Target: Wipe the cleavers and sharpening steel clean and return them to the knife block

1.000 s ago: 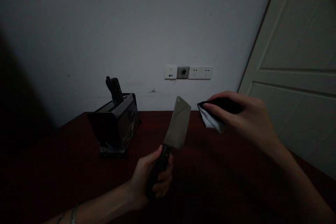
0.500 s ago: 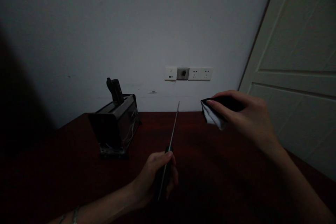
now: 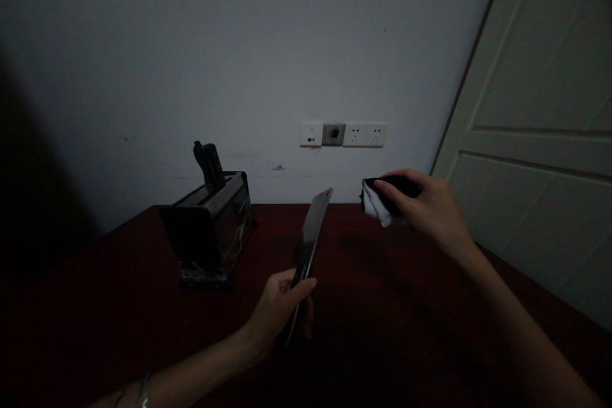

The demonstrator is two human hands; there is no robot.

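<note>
My left hand (image 3: pixel 282 306) is closed around the black handle of a kitchen knife (image 3: pixel 316 220). The blade points up and away from me, tilted so that part of its broad side shows. To the right of the blade, my right hand (image 3: pixel 421 201) pinches a folded black and white cloth (image 3: pixel 375 204) between thumb and fingers. The cloth hangs above the table, apart from the knife. Left of both hands stands a knife block (image 3: pixel 229 223) with dark and see-through sides, and black handles (image 3: pixel 209 166) stick up out of its top.
The dark red wooden table (image 3: pixel 143 331) reaches back to a pale wall (image 3: pixel 239 44). A row of switches and sockets (image 3: pixel 343 134) is set in the wall above the table's back edge. A panelled pale door (image 3: pixel 535 140) stands on the right. The light is dim.
My left hand has turned the knife, so the blade shows its broad side instead of its thin edge. My right hand has moved a little left with the cloth.
</note>
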